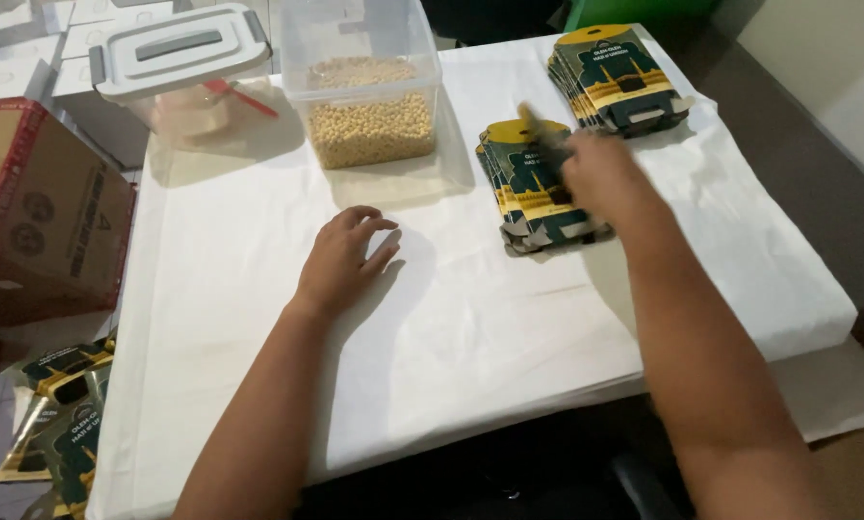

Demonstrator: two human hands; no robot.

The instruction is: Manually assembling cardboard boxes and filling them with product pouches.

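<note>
White cloth, both hands out, and the right hand (600, 173) is on the nearer stack of flat green-and-yellow cartons (538, 188).

I'm watching that right hand sit blurred on top of the stack, fingers seemingly curled at the top carton, though I can't tell if it is pinched or only touched. Beyond that hand and a little to its right lies a second stack of the same cartons (619, 82). My left hand (340, 260) rests apart on the bare tablecloth (258, 289), fingers loosely spread, holding nothing. Past the left fingertips stands an open clear tub of pale beans (369, 111), and to its left a lidded clear container (181, 63). As I judge it, no carton is folded up or filled yet; both stacks lie flat, so nearly everything is left.
</note>
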